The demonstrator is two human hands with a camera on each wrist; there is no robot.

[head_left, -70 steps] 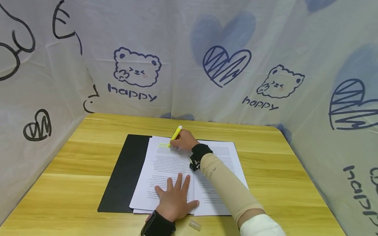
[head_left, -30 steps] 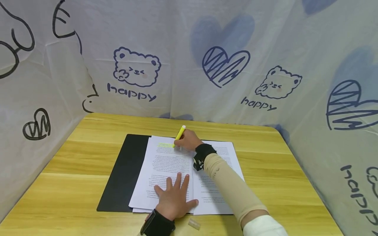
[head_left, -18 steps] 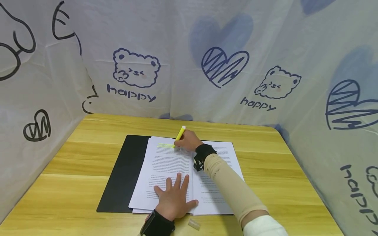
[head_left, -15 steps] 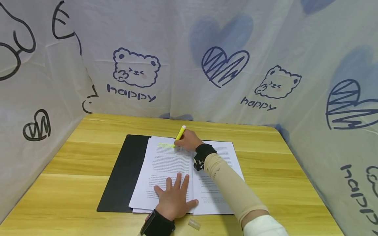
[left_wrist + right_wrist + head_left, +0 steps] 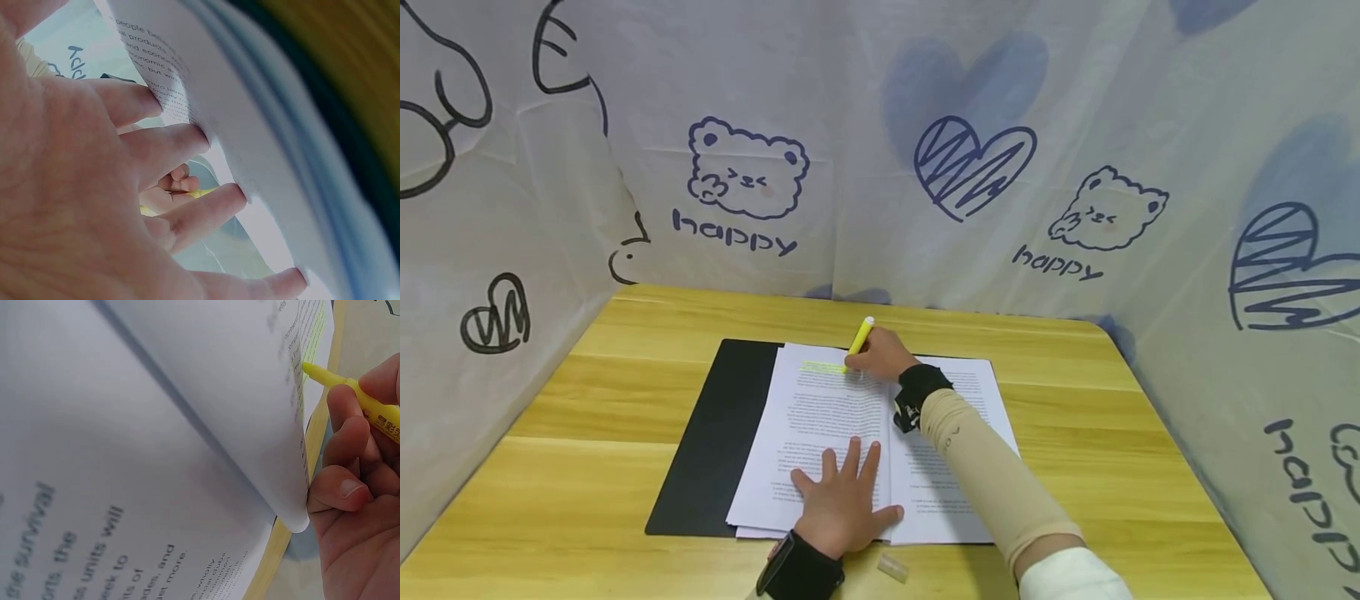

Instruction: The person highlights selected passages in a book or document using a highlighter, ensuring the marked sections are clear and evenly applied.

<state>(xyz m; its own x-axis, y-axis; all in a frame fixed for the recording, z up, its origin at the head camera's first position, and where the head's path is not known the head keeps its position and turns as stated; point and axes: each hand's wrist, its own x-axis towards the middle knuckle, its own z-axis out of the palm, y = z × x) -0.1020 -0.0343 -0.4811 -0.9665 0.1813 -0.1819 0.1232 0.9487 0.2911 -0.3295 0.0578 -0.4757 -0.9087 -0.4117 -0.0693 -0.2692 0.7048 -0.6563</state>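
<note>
My right hand (image 5: 882, 356) pinches a yellow highlighter (image 5: 861, 335) near the top of the left printed page (image 5: 827, 412). In the right wrist view the highlighter (image 5: 344, 382) has its tip at the page, beside yellow-marked lines, with thumb and forefinger round its barrel. Yellow strokes (image 5: 822, 367) cover some text at the page's top. Lower down, my left hand (image 5: 842, 508) lies spread on the same page. Seen from the left wrist, that hand's fingertips (image 5: 234, 195) touch the paper. The right page (image 5: 936, 500) is partly covered by my right forearm.
The pages lie on a black folder or board (image 5: 711, 450), which shows at the left. A small clear cap (image 5: 892, 568) rests on the wooden table (image 5: 572, 467) near the front. White cloth (image 5: 865, 75) with drawings hangs around the table.
My right hand and the highlighter have slid to the right along the top lines, lengthening the yellow marking. The left hand has stayed in place on the page.
</note>
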